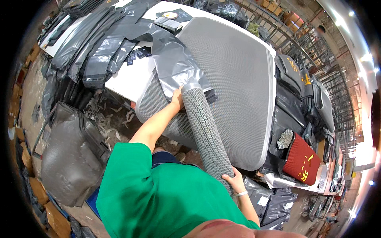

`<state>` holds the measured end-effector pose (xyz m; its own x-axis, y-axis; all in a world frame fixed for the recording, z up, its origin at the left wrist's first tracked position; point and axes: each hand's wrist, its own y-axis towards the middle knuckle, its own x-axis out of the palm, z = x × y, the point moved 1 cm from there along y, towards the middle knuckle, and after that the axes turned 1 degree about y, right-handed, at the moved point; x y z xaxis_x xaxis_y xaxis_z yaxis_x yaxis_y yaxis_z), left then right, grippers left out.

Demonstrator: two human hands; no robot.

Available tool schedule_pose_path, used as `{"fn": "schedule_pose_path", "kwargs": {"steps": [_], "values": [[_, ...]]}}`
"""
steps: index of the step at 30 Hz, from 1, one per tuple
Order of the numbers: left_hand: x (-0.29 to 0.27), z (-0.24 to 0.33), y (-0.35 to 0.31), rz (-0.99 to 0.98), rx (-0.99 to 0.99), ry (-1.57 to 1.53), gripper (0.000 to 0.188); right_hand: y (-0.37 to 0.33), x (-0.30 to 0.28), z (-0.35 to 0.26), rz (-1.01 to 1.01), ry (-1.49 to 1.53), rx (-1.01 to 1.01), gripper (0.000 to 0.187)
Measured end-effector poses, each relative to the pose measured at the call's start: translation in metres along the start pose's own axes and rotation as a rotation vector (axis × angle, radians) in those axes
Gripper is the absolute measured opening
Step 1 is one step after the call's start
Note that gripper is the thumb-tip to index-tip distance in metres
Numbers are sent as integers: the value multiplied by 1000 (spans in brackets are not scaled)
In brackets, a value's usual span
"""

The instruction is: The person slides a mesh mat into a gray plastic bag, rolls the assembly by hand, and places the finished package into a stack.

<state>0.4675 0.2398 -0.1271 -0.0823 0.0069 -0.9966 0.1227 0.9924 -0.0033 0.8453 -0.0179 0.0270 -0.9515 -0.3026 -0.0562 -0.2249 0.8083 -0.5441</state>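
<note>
A grey textured mat rolled into a long tube point(207, 135) slants across in front of me, its far end up over the table and its near end by my body. My left hand point(177, 99) is closed at the left side of the far end, right by the edge of a grey plastic bag point(174, 55); its fingertips are partly hidden. With the thumb on top, my right hand point(235, 181) grips the near end. The bag lies spread beyond the roll, over a large flat grey mat point(238, 79).
The white table point(123, 85) carries stacked grey plastic bags point(99, 43), small black tags point(139, 53) and a tape roll point(170, 15). Folded grey mats point(71, 154) stand on the floor at left. To the right lie a red rolled mat point(302, 160) and dark packed mats point(291, 75).
</note>
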Motion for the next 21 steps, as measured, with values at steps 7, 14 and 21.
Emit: {"fn": "schedule_pose_path", "kwargs": {"steps": [7,14,21], "values": [[23,18,6,164,8,-16,32,0,-6,-8,43,-59,-18,56],[3,-34,4,229,-157,-1071,18,5,0,-2,-7,-65,-85,62],[-1,-27,-13,-213,-620,-1819,23,-19,-6,-5,-2,-455,-106,66]]}}
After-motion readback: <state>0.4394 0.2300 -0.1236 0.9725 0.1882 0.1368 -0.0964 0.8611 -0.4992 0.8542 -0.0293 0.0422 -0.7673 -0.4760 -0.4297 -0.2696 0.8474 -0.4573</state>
